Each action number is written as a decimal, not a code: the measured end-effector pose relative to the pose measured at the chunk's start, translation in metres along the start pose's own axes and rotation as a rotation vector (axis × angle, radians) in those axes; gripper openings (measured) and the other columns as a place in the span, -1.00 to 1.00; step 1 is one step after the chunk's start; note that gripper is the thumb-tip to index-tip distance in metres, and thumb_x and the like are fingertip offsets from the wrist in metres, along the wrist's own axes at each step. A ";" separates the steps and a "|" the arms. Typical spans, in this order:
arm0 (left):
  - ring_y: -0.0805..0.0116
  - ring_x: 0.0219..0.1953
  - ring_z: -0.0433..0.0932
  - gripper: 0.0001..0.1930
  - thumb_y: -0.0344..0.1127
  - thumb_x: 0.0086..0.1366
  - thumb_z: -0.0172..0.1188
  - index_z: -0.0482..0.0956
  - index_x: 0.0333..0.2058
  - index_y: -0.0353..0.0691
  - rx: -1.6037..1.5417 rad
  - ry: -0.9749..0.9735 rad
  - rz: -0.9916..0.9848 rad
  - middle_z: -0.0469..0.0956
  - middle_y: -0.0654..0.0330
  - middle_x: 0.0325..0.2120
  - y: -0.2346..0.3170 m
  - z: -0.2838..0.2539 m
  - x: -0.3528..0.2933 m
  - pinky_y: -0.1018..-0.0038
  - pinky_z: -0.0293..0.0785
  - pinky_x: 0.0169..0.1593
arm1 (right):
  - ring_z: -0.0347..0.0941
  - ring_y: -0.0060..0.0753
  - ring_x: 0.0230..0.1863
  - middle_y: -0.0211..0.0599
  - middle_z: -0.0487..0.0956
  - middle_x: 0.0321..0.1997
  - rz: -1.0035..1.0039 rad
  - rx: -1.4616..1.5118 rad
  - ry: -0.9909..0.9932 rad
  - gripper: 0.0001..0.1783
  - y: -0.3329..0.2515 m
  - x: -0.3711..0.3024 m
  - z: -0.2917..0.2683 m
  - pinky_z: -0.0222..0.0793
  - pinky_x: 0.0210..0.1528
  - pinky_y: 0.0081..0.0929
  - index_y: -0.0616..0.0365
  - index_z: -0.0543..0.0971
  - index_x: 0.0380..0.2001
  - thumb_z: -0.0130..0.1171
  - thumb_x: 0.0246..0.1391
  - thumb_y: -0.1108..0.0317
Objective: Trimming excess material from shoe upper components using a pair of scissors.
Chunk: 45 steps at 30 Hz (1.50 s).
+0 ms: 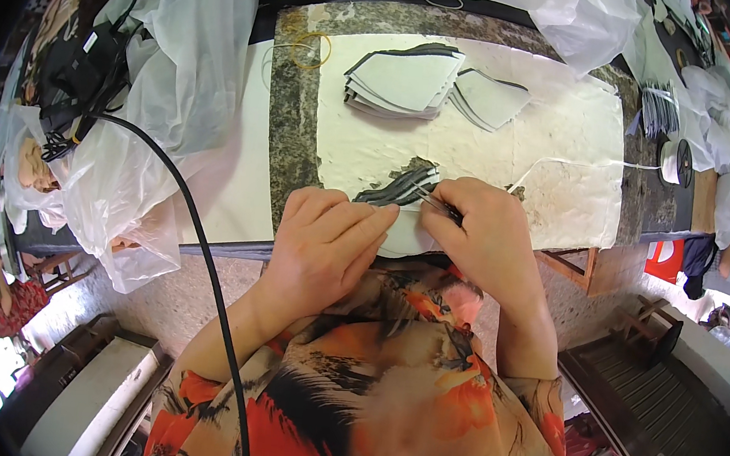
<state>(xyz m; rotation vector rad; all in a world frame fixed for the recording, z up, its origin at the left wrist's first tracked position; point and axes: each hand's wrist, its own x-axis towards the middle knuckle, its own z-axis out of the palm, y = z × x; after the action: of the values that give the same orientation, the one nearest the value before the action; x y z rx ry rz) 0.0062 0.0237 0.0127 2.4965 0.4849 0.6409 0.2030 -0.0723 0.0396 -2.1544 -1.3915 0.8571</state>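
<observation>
Close to the table's near edge lies a bundle of pale pieces with black edges (399, 186), overlapping like a fan. My left hand (328, 237) is closed over its near left side, fingers together and pressing on it; the thumb is mostly hidden. From the right, my right hand (484, 236) pinches a small dark-handled tool with thin metal tips (433, 201), which reach to the black edges. Its exact kind is hidden by the fingers. Under both hands a pale piece (406, 235) hangs toward my lap. Farther off sit a thick stack of similar pieces (403, 81) and a smaller stack (490, 101).
A worn cream sheet (564, 196) covers the stained board (293, 131). White cord (585, 161) runs to a spool (676, 163) at right. Clear plastic bags (187, 58) crowd the left and far side. A black cable (197, 219) crosses near my left arm.
</observation>
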 end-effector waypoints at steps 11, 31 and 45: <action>0.24 -0.25 0.50 -0.66 -0.44 0.15 0.32 0.69 -0.05 -0.17 0.042 -0.127 -0.015 0.60 0.29 -0.29 0.011 -0.007 0.008 0.29 0.34 -0.07 | 0.49 -0.01 -0.40 -0.11 0.53 -0.47 -0.080 -0.007 0.080 -0.74 0.016 0.006 -0.011 0.37 -0.33 -0.22 0.23 0.59 -0.43 0.33 0.01 0.22; 0.18 -0.28 0.40 -0.46 -0.44 0.06 0.24 0.61 0.09 -0.08 0.194 -0.305 -0.013 0.30 0.20 -0.43 0.029 -0.003 0.034 0.25 0.30 -0.11 | 0.44 -0.69 -0.40 -0.41 0.60 -0.41 -0.009 0.575 -0.237 -0.80 0.060 0.036 -0.039 0.37 -0.33 -0.63 0.26 0.63 -0.32 0.39 0.06 0.38; 0.18 -0.28 0.41 -0.42 -0.43 0.06 0.19 0.56 0.14 -0.05 0.269 -0.351 -0.013 0.33 0.18 -0.40 0.037 -0.002 0.040 0.25 0.29 -0.12 | 0.55 -0.23 -0.44 -0.16 0.62 -0.51 0.135 0.390 -0.092 -0.68 0.049 0.033 -0.025 0.46 -0.27 -0.34 0.26 0.64 -0.41 0.24 -0.09 0.18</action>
<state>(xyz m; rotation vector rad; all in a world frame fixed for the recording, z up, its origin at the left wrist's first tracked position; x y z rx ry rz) 0.0464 0.0125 0.0484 2.7763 0.4781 0.1276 0.2624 -0.0624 0.0174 -1.9405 -1.0233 1.1827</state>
